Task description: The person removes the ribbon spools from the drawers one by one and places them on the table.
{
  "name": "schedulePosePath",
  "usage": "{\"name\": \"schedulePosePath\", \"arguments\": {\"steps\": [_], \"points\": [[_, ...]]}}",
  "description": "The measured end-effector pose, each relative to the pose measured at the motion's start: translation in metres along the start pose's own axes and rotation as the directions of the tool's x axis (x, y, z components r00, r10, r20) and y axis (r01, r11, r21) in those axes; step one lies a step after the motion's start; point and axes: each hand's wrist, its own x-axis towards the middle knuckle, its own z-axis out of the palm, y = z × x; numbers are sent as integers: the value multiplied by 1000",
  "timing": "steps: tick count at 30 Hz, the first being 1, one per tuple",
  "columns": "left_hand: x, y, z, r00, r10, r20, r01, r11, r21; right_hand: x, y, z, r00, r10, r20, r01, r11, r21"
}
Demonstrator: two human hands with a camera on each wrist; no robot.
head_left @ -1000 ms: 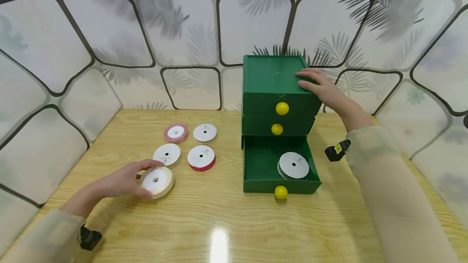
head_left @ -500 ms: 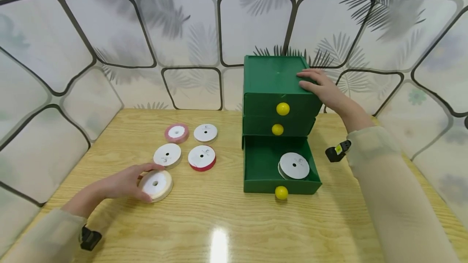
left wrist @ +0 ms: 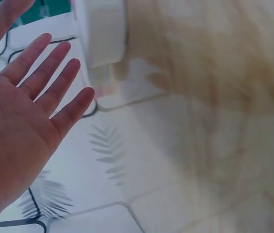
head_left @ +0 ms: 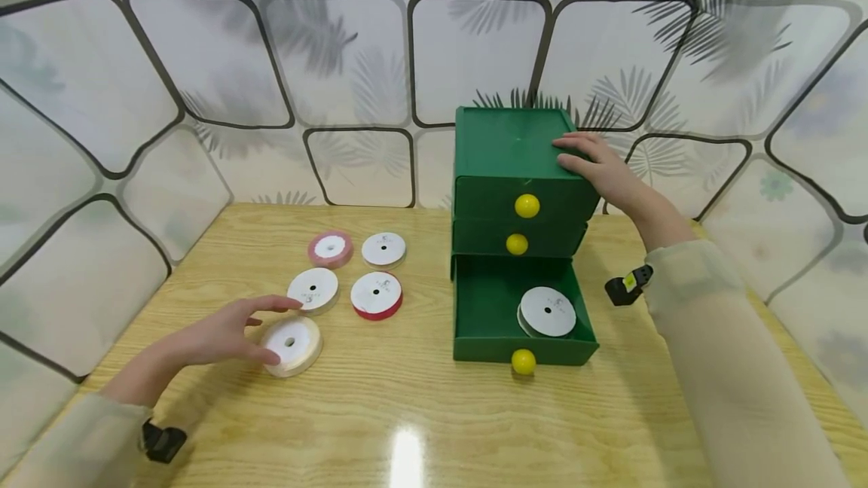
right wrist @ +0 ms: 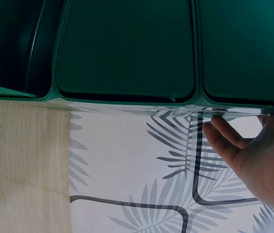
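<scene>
My left hand (head_left: 227,333) is beside a cream ribbon spool (head_left: 298,345) lying flat on the table, its fingers spread around the near-left side. In the left wrist view, the fingers of that hand (left wrist: 35,102) stand straight and apart, with a white spool (left wrist: 103,34) beyond them. My right hand (head_left: 603,168) rests on the top right edge of a green drawer cabinet (head_left: 508,145), fingers extended over its top. The bottom drawer (head_left: 484,315) is pulled out, and a white-faced ribbon spool (head_left: 548,311) lies in its right part.
Behind the cream spool lie a white spool (head_left: 313,288), a red-edged spool (head_left: 376,294), a pink spool (head_left: 330,248) and another white spool (head_left: 383,248). Yellow ball knobs (head_left: 527,206) stick out from the drawer fronts. A patterned backdrop (head_left: 359,164) rises behind the wooden table (head_left: 325,428).
My left hand has let go of the cream spool and its fingers have spread; the spool has come down flat onto the table. My right hand keeps its place on the cabinet.
</scene>
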Motion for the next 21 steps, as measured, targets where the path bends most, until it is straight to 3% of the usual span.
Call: {"name": "schedulePosePath", "arguments": {"steps": [7,21], "points": [[11,16,0,997,56,-50,-56,998,1,0,1,0,1000,0,1,0,1000,-7],[60,48,18,981,147,-124,-160,982,-100,0,3,0,1000,-3,-7,3,1000,-5]]}}
